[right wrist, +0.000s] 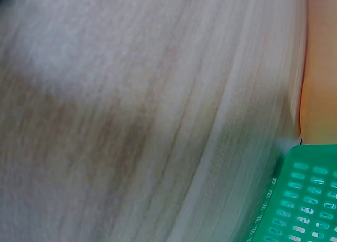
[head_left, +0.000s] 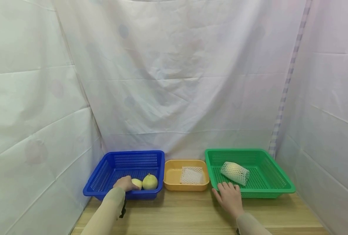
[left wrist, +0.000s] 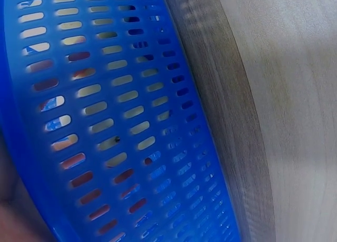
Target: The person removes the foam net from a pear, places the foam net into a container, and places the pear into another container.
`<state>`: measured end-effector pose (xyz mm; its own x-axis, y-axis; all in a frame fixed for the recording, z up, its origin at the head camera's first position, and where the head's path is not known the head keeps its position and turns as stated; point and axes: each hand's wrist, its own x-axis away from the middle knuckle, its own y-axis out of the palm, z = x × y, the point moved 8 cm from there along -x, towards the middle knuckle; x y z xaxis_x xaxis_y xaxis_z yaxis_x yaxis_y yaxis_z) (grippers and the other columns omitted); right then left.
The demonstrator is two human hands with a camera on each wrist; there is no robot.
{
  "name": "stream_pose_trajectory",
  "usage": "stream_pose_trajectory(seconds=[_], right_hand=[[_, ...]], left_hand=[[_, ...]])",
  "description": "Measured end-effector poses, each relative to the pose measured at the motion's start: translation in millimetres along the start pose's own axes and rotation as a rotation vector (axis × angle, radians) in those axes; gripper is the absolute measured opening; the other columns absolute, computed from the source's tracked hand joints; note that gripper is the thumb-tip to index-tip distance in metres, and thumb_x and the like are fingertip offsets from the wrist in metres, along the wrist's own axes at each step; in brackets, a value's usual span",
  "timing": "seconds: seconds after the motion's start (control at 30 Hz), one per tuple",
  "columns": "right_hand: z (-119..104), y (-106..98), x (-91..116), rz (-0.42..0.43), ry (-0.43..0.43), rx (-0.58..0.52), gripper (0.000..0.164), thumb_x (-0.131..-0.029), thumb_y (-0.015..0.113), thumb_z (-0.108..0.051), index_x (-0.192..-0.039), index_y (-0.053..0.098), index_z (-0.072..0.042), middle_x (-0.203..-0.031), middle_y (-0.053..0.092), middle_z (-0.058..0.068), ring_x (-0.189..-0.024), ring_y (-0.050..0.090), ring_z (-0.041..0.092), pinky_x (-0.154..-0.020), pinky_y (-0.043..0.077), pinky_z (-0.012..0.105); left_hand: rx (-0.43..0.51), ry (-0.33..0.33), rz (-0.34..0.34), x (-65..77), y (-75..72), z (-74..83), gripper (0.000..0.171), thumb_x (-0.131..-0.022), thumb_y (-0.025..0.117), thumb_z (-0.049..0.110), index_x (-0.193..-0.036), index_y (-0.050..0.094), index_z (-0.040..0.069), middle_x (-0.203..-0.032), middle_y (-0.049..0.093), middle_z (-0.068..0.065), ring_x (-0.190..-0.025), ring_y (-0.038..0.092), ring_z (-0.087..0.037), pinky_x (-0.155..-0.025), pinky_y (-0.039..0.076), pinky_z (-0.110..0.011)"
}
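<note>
My left hand reaches over the near rim of the blue basket and grips a pale yellow pear, which it partly hides. Through the basket's slots in the left wrist view, fingers show on either side of the pale fruit. Beside it sits a second, yellow-green pear with its stem up. My right hand rests its fingers on the near rim of the green basket. Inside that basket lies a pear in a white foam net.
Between the baskets stands a small orange tray holding a flat white foam net. All three containers stand on a wooden table. White cloth hangs behind and along both sides.
</note>
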<state>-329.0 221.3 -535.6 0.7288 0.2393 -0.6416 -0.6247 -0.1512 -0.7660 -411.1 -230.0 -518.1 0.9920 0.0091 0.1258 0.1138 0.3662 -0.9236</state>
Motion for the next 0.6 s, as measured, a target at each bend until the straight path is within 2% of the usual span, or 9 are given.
stream_pose_trajectory(seconds=[0.33, 0.6], right_hand=[[0.2, -2.6, -1.7, 0.012, 0.003, -0.003, 0.029, -0.089, 0.063, -0.043, -0.079, 0.052, -0.019, -0.073, 0.05, -0.002, -0.065, 0.043, 0.019, -0.064, 0.035, 0.041], [-0.7, -2.0, 0.0, 0.009, 0.006, -0.012, 0.029, -0.089, 0.063, -0.044, -0.078, 0.052, -0.019, -0.072, 0.049, -0.003, -0.064, 0.042, 0.018, -0.063, 0.035, 0.04]], left_hand=[[0.006, 0.014, 0.006, -1.1, -0.6, -0.2, 0.06, -0.071, 0.083, 0.042, -0.103, 0.062, -0.004, -0.086, 0.061, -0.009, -0.076, 0.054, -0.026, -0.07, 0.049, -0.046], [0.001, 0.027, 0.007, 3.5, -1.5, 2.4, 0.056, -0.072, 0.082, 0.04, -0.101, 0.062, -0.004, -0.082, 0.06, -0.008, -0.073, 0.052, -0.025, -0.069, 0.048, -0.045]])
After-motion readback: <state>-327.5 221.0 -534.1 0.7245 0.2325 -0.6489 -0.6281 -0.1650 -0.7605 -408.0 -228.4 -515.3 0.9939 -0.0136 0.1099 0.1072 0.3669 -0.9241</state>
